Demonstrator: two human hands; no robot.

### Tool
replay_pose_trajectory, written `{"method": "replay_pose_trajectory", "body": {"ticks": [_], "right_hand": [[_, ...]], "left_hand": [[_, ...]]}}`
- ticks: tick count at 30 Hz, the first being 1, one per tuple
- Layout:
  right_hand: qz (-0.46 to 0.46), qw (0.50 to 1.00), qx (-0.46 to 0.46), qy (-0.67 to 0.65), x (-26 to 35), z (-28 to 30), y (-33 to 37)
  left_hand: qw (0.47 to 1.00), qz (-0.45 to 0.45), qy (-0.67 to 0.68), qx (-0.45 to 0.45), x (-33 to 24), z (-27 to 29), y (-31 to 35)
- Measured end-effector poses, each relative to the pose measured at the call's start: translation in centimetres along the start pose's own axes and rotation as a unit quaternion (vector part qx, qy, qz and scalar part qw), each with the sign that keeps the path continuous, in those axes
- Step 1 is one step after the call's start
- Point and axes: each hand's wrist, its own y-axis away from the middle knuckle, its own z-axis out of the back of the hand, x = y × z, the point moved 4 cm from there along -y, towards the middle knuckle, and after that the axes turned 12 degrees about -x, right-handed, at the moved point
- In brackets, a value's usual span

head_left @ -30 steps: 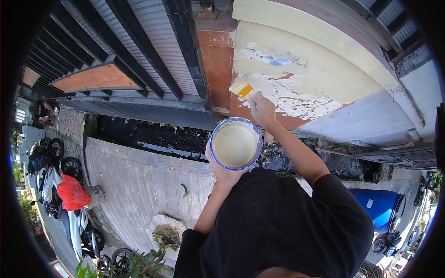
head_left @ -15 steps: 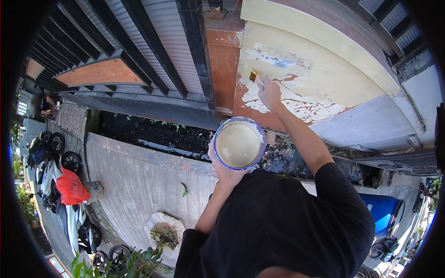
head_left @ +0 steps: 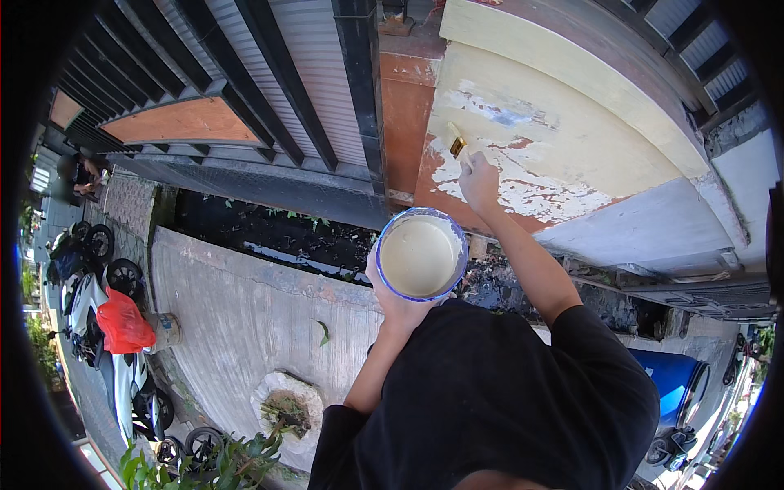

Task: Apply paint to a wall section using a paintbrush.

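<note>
My left hand (head_left: 398,300) is wrapped round the near left side of an open paint can (head_left: 420,255) with a blue rim. Cream paint fills part of it, and streaks cling to the inner wall. Out in front, my right hand (head_left: 479,180) grips a paintbrush (head_left: 458,146) by its handle. The bristles touch or nearly touch the wall (head_left: 563,131), which is cream above, with white flaking patches and bare orange-brown below. My right fingers hide most of the handle.
Below the wall runs a dark drainage ditch (head_left: 269,237) beside a concrete pavement (head_left: 237,302). A black metal gate (head_left: 269,82) rises at the left. Parked motorcycles (head_left: 106,327) and a red plastic bag (head_left: 125,322) stand far left, a blue barrel (head_left: 665,380) at right. Someone sits (head_left: 82,177) at far left.
My right hand has moved slightly down and nearer with the brush, whose head is now lower on the wall. The view has shifted a little; my left hand keeps the can.
</note>
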Motion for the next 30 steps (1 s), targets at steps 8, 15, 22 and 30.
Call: {"method": "replay_pose_trajectory", "body": {"ticks": [8,15,22,30], "right_hand": [[0.081,0.997,0.006,0.014,2.5,0.1,-3.6],[0.007,1.000,0.018,-0.007,2.8,1.9,0.3],[0.058,0.998,-0.014,-0.014,1.7,2.4,-3.2],[0.023,0.999,0.040,-0.020,2.6,-1.4,1.5]], "left_hand": [[1.000,0.005,0.012,0.006,0.7,-0.4,-0.3],[1.000,-0.021,-0.019,0.000,0.8,-0.2,-0.1],[1.000,0.013,0.006,0.018,1.1,-0.6,-0.2],[0.998,0.060,0.000,0.028,2.3,-0.6,0.8]]}}
